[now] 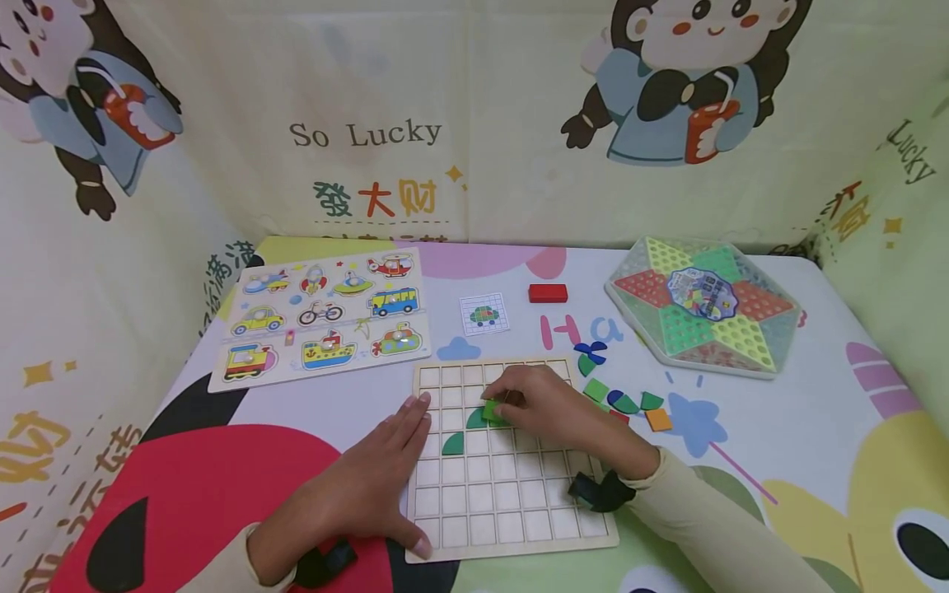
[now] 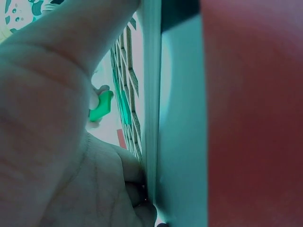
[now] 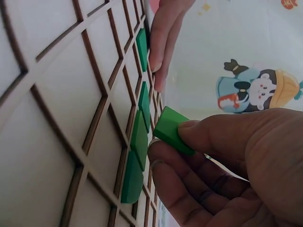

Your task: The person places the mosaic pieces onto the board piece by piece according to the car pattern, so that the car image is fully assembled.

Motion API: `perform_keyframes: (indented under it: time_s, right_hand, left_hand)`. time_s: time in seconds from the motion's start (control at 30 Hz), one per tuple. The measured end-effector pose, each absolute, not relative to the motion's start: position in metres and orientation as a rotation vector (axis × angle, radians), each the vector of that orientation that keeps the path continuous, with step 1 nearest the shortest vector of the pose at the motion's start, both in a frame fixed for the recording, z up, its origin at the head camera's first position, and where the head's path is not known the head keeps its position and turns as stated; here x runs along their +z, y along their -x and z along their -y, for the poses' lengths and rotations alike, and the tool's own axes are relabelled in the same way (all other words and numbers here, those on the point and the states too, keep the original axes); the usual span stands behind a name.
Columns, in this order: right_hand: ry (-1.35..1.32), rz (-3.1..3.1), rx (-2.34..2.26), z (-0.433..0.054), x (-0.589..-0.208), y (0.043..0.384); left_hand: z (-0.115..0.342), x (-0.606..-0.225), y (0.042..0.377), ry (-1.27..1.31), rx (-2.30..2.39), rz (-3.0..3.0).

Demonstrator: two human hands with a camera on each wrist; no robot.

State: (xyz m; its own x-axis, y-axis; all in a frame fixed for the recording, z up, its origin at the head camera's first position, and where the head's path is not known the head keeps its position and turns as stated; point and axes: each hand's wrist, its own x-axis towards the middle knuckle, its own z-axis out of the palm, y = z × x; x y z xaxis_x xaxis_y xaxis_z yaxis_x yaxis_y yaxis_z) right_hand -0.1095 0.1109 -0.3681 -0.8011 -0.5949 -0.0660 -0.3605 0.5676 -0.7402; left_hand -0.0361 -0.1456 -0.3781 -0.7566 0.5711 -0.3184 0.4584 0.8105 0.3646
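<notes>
A wooden grid board [image 1: 511, 553] lies flat on the table. Along its left edge rests my left hand [image 1: 371, 478], fingers straight and thumb spread toward the near corner. Over the grid, my right hand [image 1: 541, 408] pinches a light green square tile [image 3: 168, 125] between thumb and fingertips, held just off the board. Within the grid sit a dark green quarter-round tile [image 1: 453, 445] and another quarter-round tile [image 1: 477, 418]. The right wrist view also shows a light green tile [image 3: 138, 140] and a dark green piece [image 3: 132, 178] in cells near the held tile.
Loose coloured tiles [image 1: 596, 389] lie right of the board. Behind it are a small pattern card [image 1: 484, 314] and a red block [image 1: 548, 293]. A vehicle picture board [image 1: 326, 313] is at left, a clear hexagonal case [image 1: 704, 305] at right. Printed cloth [image 1: 467, 123] hangs around the table.
</notes>
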Motion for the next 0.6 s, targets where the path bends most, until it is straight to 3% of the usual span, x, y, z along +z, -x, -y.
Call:
perform_keyframes:
  time_s: [0.6]
  right_hand:
    - [1.03,-2.36,-0.953,-0.096,-0.364,0.103]
  left_hand:
    - [0.146,-0.376,0.036,-0.775,0.363,-2.575]
